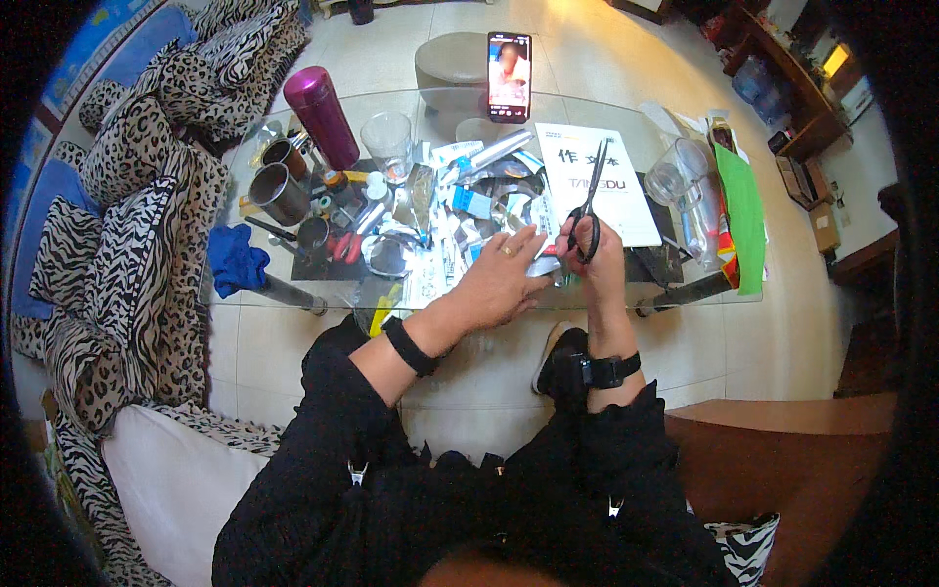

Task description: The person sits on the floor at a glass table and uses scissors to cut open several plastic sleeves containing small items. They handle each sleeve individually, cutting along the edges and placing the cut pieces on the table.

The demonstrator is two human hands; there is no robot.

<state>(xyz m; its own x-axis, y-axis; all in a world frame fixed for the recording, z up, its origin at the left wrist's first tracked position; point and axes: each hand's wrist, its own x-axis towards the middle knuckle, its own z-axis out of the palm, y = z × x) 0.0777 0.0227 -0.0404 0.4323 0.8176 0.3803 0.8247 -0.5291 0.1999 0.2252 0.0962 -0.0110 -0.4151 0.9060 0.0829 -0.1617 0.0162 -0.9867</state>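
My right hand (603,257) has its fingers in the handles of black scissors (591,198), whose blades point away from me, over a white exercise book (598,183). My left hand (500,277), with a ring on one finger, is spread palm down at the near edge of a pile of cut foil and plastic packaging (469,202). Its fingertips come close to my right hand at a piece of white and red packaging; whether they grip it cannot be told. Both hands are above the glass table (345,293).
On the left stand a purple flask (320,117), a metal cup (279,194), an empty glass (387,143) and red-handled scissors (346,248), with a blue cloth (238,258) at the corner. A lit phone (509,77) stands at the far edge. A glass mug (676,172) and green sheet (741,220) are on the right.
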